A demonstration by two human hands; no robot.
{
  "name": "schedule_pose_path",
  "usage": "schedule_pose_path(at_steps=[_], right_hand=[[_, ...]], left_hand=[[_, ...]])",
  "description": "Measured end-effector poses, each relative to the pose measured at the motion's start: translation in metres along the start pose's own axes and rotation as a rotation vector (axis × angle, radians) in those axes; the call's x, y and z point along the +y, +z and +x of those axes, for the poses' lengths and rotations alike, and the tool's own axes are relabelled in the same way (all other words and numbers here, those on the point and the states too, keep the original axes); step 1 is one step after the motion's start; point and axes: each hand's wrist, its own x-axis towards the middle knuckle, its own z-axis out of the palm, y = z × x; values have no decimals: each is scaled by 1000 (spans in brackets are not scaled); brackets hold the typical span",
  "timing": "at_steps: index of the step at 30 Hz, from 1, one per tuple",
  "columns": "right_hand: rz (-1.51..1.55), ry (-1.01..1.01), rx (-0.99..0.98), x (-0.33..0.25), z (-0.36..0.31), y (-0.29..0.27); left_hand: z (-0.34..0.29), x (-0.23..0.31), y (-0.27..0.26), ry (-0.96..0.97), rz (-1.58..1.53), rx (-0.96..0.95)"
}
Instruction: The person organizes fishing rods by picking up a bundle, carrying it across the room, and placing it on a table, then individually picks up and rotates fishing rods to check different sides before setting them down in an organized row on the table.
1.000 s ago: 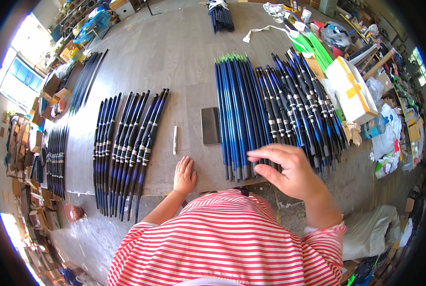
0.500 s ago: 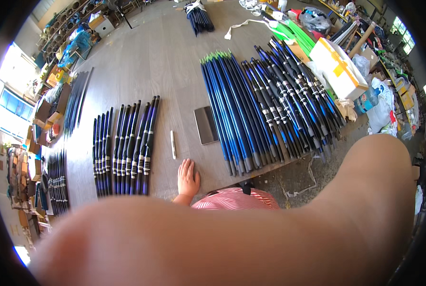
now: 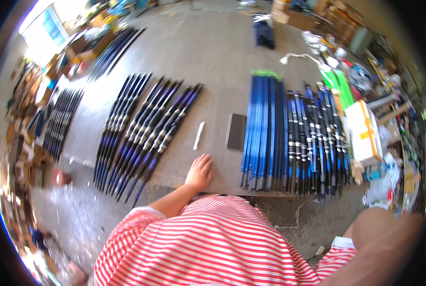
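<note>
L hand [image 3: 200, 171]: flat, empty, lower-L of phone [image 3: 234, 132]
R hand: unseen, can't tell grip
Blue rods [image 3: 264, 128]: R of phone, may roll if bumped

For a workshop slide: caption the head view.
The left hand rests on a grey table near a white pen and dark phone, between dark rods and blue rods.

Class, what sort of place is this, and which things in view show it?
Probably a workshop: rows of blue poles and banded dark rods lie on a large table, with cardboard boxes piled nearby.
</note>
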Motion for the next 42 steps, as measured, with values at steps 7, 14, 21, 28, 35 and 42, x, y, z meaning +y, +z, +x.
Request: schedule_pose_path(at_steps=[7,14,21,28,35,42], right_hand=[[67,22,-81,-2,-13,3],[249,19,-91,-4,-48,-10],[692,433,494,33,-90,60],[390,1241,-391,21,-98,257],[375,1524,47,-39,-103,283],[526,1563,125,-73,-87,299]], left_hand=[[-13,-10,8,-34,40,-20],[-10,-6,3,-42,47,-41],[-13,-11,4,-59,23,9],[-8,-10,5,-32,26,-15],[14,-20,-2,-104,36,137],[70,-76,12,-440,213,-105]])
